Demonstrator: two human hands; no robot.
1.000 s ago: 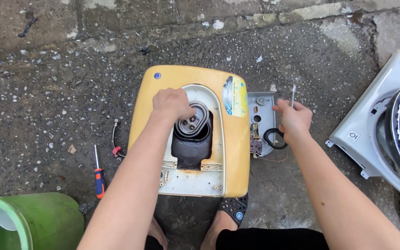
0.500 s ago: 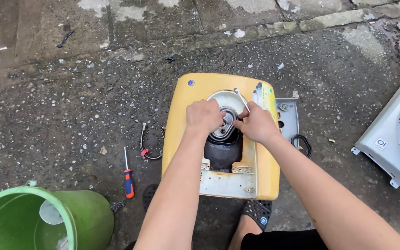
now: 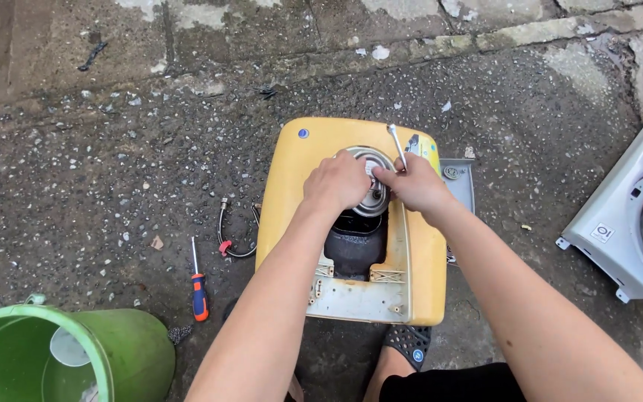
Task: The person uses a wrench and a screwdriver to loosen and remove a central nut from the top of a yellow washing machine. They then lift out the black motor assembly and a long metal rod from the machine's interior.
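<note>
A yellow appliance housing (image 3: 292,190) lies on the wet ground with its inside facing up. A round metal plate (image 3: 377,195) sits over a dark tank (image 3: 355,249) in its opening. My left hand (image 3: 336,182) rests on the plate, fingers curled over its left side. Beside it, my right hand (image 3: 414,182) grips a slim metal wrench (image 3: 396,143) that sticks up and away from the plate. Both forearms reach in from the bottom of the view.
A green bucket (image 3: 135,350) stands at the lower left. An orange-handled screwdriver (image 3: 199,290) and a short braided hose (image 3: 226,237) lie left of the housing. A grey metal cover (image 3: 461,179) lies right of it, a white appliance panel (image 3: 619,231) further right. My foot in a dark sandal (image 3: 407,346) is below.
My right hand left the grey cover at the right, carrying the wrench, and came to the round plate. My left hand stayed on the plate. The view shifted, so everything sits further right.
</note>
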